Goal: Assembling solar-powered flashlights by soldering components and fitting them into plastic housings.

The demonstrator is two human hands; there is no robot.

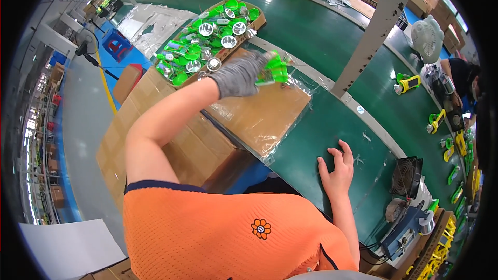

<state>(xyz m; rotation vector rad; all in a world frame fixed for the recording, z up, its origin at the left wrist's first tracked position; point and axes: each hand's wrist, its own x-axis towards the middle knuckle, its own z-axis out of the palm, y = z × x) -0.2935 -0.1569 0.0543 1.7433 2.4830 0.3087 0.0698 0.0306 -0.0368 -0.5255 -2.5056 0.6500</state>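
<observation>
My left hand (239, 75), in a grey knit glove, is stretched out over a flat cardboard sheet (262, 114) and grips a green plastic flashlight head part (275, 70). Just beyond it stands a shallow cardboard box (258, 19) filled with several green parts with shiny silver reflectors (207, 31). My right hand (336, 168) is bare and lies flat, fingers spread, on the green conveyor belt (321, 129), holding nothing.
Large cardboard cartons (171, 145) stand under my left arm. A grey post (376, 26) rises from the belt. Green and yellow flashlights (407, 83) lie further along, near another person's arm (459, 75). A small fan (405, 176) and a soldering station (404, 231) sit at the right.
</observation>
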